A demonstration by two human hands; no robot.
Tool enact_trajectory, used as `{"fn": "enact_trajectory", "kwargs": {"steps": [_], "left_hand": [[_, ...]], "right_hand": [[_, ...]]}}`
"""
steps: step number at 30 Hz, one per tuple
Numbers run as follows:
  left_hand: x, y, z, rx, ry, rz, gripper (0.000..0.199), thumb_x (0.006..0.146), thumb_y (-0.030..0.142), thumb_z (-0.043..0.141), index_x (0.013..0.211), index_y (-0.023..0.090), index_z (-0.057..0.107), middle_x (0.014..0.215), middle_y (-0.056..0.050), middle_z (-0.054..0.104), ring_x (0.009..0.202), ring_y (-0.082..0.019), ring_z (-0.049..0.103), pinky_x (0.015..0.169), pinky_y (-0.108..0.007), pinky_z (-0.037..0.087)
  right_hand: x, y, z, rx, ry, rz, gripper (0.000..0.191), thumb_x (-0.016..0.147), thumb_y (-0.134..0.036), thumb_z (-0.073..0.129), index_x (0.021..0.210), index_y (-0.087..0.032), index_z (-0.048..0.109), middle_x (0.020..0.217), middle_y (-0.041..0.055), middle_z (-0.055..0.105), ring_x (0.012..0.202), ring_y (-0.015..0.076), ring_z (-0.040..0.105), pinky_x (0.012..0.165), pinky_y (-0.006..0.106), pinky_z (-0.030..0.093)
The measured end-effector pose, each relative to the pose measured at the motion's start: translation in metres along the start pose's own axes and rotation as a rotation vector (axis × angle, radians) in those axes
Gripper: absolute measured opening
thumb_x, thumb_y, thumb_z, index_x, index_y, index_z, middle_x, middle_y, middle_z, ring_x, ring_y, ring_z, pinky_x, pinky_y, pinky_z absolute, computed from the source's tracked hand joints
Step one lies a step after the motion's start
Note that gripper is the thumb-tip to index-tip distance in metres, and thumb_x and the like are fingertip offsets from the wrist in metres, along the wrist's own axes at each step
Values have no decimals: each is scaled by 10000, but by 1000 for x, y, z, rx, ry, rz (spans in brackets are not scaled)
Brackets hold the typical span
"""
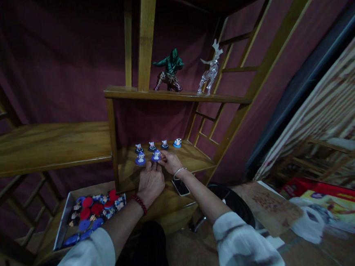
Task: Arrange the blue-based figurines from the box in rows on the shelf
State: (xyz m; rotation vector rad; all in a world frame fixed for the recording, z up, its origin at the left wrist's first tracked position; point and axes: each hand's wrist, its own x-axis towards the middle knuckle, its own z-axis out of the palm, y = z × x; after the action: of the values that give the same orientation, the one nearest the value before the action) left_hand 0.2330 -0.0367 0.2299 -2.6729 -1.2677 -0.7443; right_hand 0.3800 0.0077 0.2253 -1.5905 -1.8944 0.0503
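Figurine on a blue base [156, 155] sits at the front of the lower shelf [194, 158], my right hand [171, 162] pinching it at the fingertips; its details are too small and dim to read. My left hand [150, 183] lies just beside, fingers toward another figurine [140, 159], though I cannot tell if they grip. Four more [152, 146] line up behind. A phone [181, 187] lies by my right wrist, a box of red and blue discs [88, 211] lower left, partly hidden by my sleeve
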Motion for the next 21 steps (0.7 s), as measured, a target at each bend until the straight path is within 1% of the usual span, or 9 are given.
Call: {"fn": "enact_trajectory", "kwargs": {"steps": [3,10,13,15,21], "left_hand": [[0,0,0,1,9,-8,251,803,170,365,950,122,563,999,-102,583,922,-225,429,752,-335,402],[2,-1,2,7,4,-25,262,804,182,371,970,122,565,1119,-117,538,986,-231,419,799,-340,400],[3,-1,2,-4,-17,-41,268,803,184,374,993,120,552,1124,-125,531,999,-235,418,801,-347,402],[3,0,2,-5,-27,-52,268,800,180,372,995,122,546,1117,-120,535,1006,-233,416,805,-346,402],[4,1,2,-12,-19,-46,253,791,175,383,994,125,526,1091,-117,541,995,-228,422,803,-338,400]], "right_hand": [[-1,-1,0,18,13,13,364,679,-118,614,1031,-170,538,852,24,627,773,134,574,737,251,457],[-3,-4,0,14,36,42,344,679,-134,618,1012,-173,541,874,30,626,776,135,573,732,255,466],[-3,-3,2,18,46,51,338,680,-136,618,1006,-189,545,880,26,628,788,139,577,732,260,468],[-3,-2,3,22,51,61,367,679,-137,621,1032,-192,537,887,29,630,799,142,579,734,262,468],[-4,-3,3,12,59,67,417,674,-134,623,1076,-175,519,894,43,635,798,147,578,752,270,468]]}}
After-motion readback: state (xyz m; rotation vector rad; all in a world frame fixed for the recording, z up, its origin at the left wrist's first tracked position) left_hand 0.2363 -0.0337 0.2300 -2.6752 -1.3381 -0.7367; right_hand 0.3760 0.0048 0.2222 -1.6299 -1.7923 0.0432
